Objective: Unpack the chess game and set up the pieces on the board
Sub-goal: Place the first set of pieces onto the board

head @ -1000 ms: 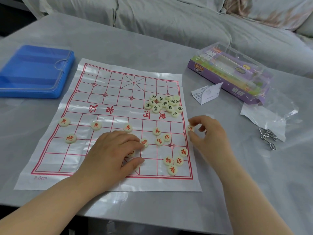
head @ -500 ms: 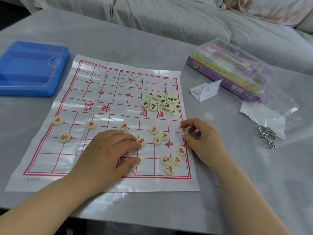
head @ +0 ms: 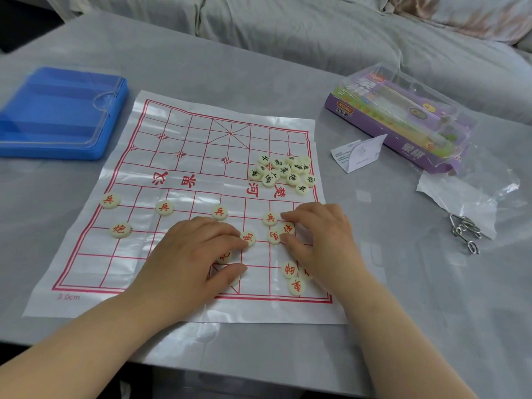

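The chess board (head: 184, 133) is a clear plastic sheet with a red grid, lying flat on the table. Red soldier pieces (head: 164, 208) stand in a row across its near half, with a red cannon (head: 119, 229) at the left. Several black pieces (head: 283, 172) are heaped by the river line at the right. My left hand (head: 195, 254) rests palm down on the board, its fingertips beside a red piece (head: 248, 237). My right hand (head: 319, 240) pinches a red piece (head: 288, 228) between its index finger and thumb. More red pieces (head: 295, 285) lie loose near the front right corner.
A blue plastic case (head: 60, 113) lies at the far left. At the far right are a purple game box (head: 403, 122), a folded paper slip (head: 359, 152), a torn clear wrapper (head: 466, 194) and a metal ring puzzle (head: 465, 233). A grey sofa stands behind the table.
My right hand set a red soldier down at the board's right edge, then moved left onto the loose red pieces. My left hand stayed in place.
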A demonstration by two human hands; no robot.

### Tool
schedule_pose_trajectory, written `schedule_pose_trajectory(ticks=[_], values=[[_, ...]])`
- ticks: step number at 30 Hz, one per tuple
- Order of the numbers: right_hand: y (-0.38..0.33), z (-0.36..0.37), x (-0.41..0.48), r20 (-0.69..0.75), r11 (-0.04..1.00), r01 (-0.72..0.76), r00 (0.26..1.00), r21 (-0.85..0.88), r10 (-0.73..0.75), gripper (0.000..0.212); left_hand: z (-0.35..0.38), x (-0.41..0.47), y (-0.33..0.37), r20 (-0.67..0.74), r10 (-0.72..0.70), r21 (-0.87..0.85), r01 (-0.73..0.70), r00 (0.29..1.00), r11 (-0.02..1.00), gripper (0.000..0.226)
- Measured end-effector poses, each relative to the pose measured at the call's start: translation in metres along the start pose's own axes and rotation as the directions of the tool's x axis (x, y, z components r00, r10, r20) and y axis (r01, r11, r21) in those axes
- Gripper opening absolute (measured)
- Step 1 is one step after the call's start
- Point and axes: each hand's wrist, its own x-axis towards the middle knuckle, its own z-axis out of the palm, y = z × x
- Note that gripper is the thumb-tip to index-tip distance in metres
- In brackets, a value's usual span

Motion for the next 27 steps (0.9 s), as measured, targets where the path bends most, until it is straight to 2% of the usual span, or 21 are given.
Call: schedule_pose_trajectory(ticks=[9, 15, 20, 23, 27], values=[[0.0, -0.007, -0.007, 0.059, 0.996, 0.076, 0.995, 0.046, -0.078, 0.029, -0.003, 0.0, 0.001, 0.057, -0.03, -0.041, 0.033, 0.998, 0.999, 0.038], [-0.007, 0.004, -0.007, -0.073, 0.987, 0.125, 0.99, 0.097, -0.118, 0.036, -0.008, 0.002, 0.003, 0.048, -0.04, -0.011, 0.04, 0.998, 0.999, 0.039], [-0.009, 0.012, -0.006, -0.093, 0.985, 0.15, 0.985, 0.089, -0.142, 0.023, -0.017, 0.001, 0.001, 0.043, -0.069, -0.059, 0.072, 0.997, 0.996, 0.039], [-0.009, 0.013, -0.009, -0.122, 0.989, 0.12, 0.987, 0.091, -0.109, 0.025, -0.025, 0.001, -0.003, 0.026, -0.101, -0.042, 0.102, 0.995, 0.994, 0.041], [-0.014, 0.013, -0.014, -0.188, 0.989, 0.141, 0.973, 0.034, -0.132, 0.02, -0.044, -0.007, -0.008, 0.021, -0.237, -0.148, 0.238, 0.971, 0.96, 0.048]])
